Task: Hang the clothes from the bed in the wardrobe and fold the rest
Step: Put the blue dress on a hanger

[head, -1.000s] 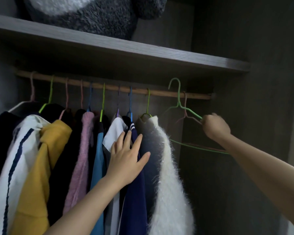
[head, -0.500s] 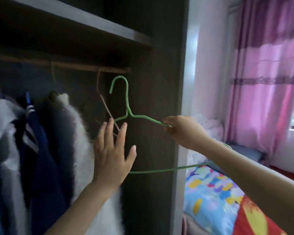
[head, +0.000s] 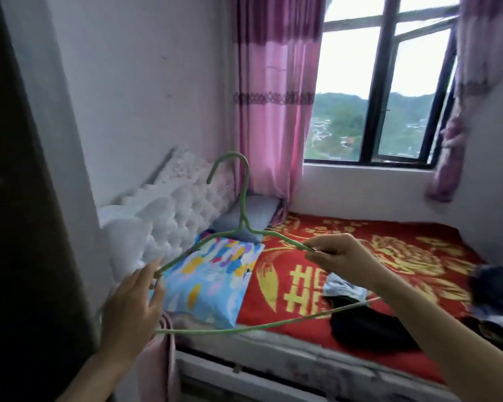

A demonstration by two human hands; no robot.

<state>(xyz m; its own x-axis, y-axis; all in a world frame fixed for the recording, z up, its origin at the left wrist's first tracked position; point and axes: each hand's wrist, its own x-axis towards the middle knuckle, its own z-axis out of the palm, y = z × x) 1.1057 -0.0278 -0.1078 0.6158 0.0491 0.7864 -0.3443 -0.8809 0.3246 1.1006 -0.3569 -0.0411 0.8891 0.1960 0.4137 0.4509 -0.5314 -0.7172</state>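
Holding: green wire hanger (head: 242, 227), empty, hook up, in the air above the head end of the bed (head: 395, 236), between both hands.

Handling, my estimate: very light, thin coated wire, springy more than stiff. The long bottom bar already bows. A smooth coating could let it swivel in a loose pinch. I would take it on a shoulder close to the neck, or by the neck itself, never by the bottom bar alone.

Right hand (head: 340, 256): arm stretched forward from the right, thumb and fingertips pinching the right shoulder wire partway down its slope, the other fingers curled beneath.

Left hand (head: 134, 303): raised from the lower left, back of the hand toward me, fingers nearly straight and lying against the hanger's left corner. It is blurred; I see contact but no curl round the wire.

Outward: a black garment (head: 369, 320) and a pale blue garment (head: 343, 288) lie crumpled on the red blanket, below the right forearm. A bright patterned pillow (head: 212, 280) sits against the white tufted headboard (head: 163, 216). The dark wardrobe side (head: 12, 227) is at far left.
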